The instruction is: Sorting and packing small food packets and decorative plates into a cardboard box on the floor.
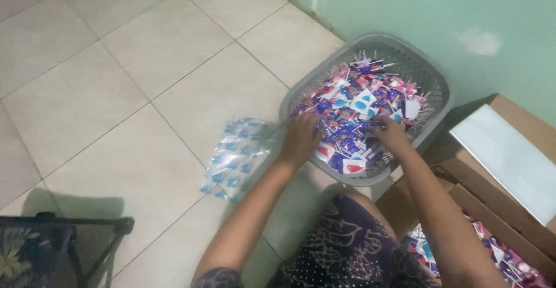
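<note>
My left hand (pixel 301 137) and right hand (pixel 389 133) dig into wrapped lollipops (pixel 353 108) filling the grey basket (pixel 428 71). Fingers are buried; I cannot tell their grip. Printed plastic bags (pixel 237 158) lie beside it.

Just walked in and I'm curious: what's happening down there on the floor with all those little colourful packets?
A person sits on the tiled floor with both hands in a grey mesh basket heaped with small wrapped lollipops. The left hand and right hand rest on the pile. A stack of clear printed bags lies beside the basket, and a cardboard box holds more lollipops.

Dim, soft indoor light; slight blur.
</note>
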